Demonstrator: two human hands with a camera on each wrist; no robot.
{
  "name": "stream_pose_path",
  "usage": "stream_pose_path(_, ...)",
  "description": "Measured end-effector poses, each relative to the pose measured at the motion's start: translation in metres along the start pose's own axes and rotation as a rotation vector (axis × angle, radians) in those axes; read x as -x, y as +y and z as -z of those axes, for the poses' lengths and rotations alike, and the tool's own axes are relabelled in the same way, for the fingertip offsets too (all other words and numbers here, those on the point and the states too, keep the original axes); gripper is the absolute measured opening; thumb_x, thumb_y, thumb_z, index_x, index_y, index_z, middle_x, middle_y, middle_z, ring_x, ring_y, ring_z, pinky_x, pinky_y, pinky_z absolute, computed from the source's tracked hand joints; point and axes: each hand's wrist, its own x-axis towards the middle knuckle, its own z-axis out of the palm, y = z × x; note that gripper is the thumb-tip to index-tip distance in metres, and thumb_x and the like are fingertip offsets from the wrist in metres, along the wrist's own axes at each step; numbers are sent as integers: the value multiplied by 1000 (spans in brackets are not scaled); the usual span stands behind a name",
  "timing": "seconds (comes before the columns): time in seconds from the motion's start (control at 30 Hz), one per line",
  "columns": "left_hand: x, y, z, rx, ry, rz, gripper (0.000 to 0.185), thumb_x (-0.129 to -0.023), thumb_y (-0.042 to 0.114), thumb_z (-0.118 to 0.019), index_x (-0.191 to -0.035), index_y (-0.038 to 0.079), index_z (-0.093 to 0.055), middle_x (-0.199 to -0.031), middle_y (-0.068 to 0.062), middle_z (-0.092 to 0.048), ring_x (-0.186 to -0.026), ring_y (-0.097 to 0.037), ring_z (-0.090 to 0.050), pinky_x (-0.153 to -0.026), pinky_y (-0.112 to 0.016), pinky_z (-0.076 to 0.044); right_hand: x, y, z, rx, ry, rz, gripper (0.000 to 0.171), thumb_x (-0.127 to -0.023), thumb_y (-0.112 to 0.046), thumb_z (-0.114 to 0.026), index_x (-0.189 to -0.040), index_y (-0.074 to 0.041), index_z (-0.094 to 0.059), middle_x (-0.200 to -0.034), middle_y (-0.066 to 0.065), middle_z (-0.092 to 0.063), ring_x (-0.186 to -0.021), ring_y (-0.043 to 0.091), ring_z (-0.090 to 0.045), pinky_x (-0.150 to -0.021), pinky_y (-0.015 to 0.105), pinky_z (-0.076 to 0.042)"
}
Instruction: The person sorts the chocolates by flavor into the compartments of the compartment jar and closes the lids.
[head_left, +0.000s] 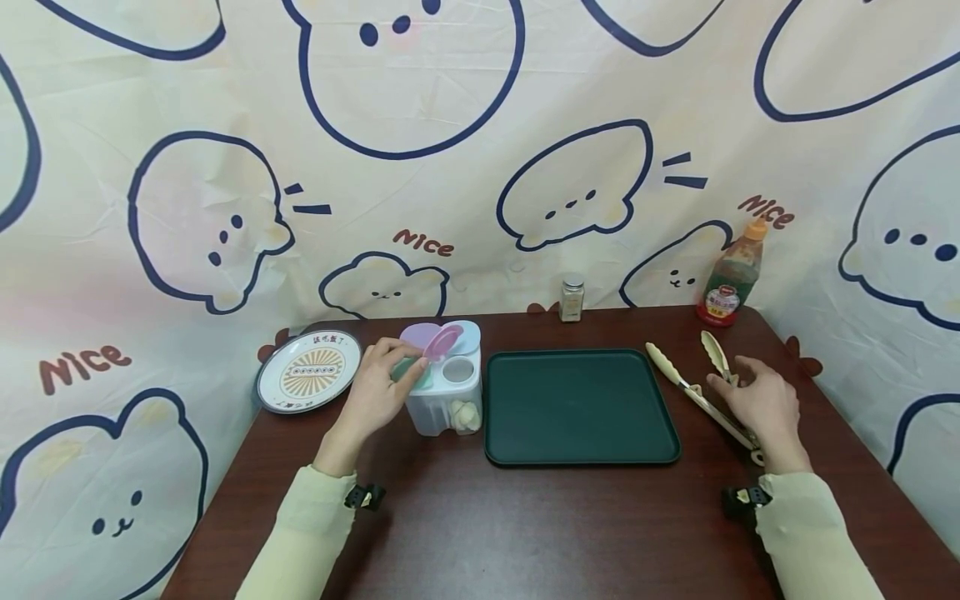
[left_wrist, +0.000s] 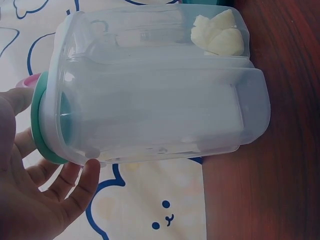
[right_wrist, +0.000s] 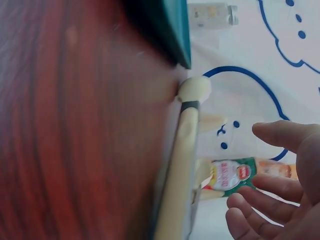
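We found our left hand (head_left: 377,392) gripping the clear container (head_left: 447,402); right hand (head_left: 759,402) spread loosely over the tongs (head_left: 693,392), just touching

Dark green tray (head_left: 582,407) at centre on reddish-brown surface (head_left: 525,533); clear container (head_left: 444,392) with pink, blue, green lids; sunburst-patterned plate (head_left: 308,371) at left; cream tongs (head_left: 701,392) at right.
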Motion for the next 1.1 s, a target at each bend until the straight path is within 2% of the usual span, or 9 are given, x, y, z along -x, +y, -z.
stream_pose_path(0.13,0,1,0,-2,-3,4,42,-99,46,-57,-116,11,-72,-122,-8,-59,-115,-27,-47,-98,-49,-39,2,-11,1,-31,29,60,76,-95,-55,-56,-146,0,-46,-121,32,-64,-108,48,-57,-90,63,-38)
stream_pose_path(0.3,-1,0,-1,-7,-5,6,43,-99,47,-57,-117,11,-72,-122,-8,-59,-115,-27,-47,-97,-49,-39,7,-27,-3,-69,44,132,68,-96,-47,-60,-143,2,-49,-121,31,-64,-107,45,-60,-94,64,-37)
stream_pose_path(0.67,0,0,-2,-8,28,-22,39,-99,43,-59,-114,10,-73,-120,-9,-60,-111,-27,-48,-95,-46,-39,9,-56,-16,-109,-15,202,61,-96,-43,-62,-142,-5,-53,-118,26,-68,-106,42,-62,-92,63,-40)
stream_pose_path(0.77,0,0,-1,-9,22,-19,40,-99,43,-59,-115,10,-73,-120,-9,-60,-112,-27,-48,-96,-46,-39,10,-67,-19,-136,-24,225,58,-96,-42,-63,-141,-6,-54,-113,25,-70,-106,43,-62,-99,72,-32)
stream_pose_path(0.83,0,1,-1,-7,17,-16,40,-99,44,-58,-115,10,-72,-121,-9,-60,-112,-27,-48,-96,-46,-39,11,-73,-22,-167,-23,255,56,-95,-39,-66,-140,-6,-55,-110,25,-71,-104,44,-63,-101,80,-20)
stream_pose_path(0.9,0,1,-1,-6,13,-12,41,-99,45,-58,-115,10,-72,-121,-9,-60,-113,-27,-47,-96,-47,-39,12,-79,-25,-190,-21,287,55,-95,-37,-67,-138,-6,-56,-114,24,-70,-101,42,-66,-100,81,-19)
stream_pose_path(1.0,0,1,0,-4,11,-8,41,-99,45,-58,-115,10,-72,-121,-9,-60,-113,-27,-47,-97,-47,-39,13,-87,-30,-208,-16,339,52,-94,-33,-68,-137,-6,-58,-124,23,-68,-97,39,-70,-94,60,-45)
stream_pose_path(1.03,0,1,0,-4,11,-7,41,-99,45,-58,-115,10,-72,-121,-9,-60,-113,-27,-47,-97,-47,-39,14,-90,-31,-208,-19,347,52,-94,-34,-69,-137,-6,-58,-127,23,-66,-97,38,-70,-86,51,-51)
stream_pose_path(1.1,0,1,-1,-4,10,-3,41,-99,45,-58,-115,10,-72,-121,-9,-60,-113,-27,-47,-97,-47,-39,15,-95,-34,-207,-29,356,52,-94,-35,-68,-137,-7,-58,-129,21,-66,-97,35,-71,-67,34,-53)
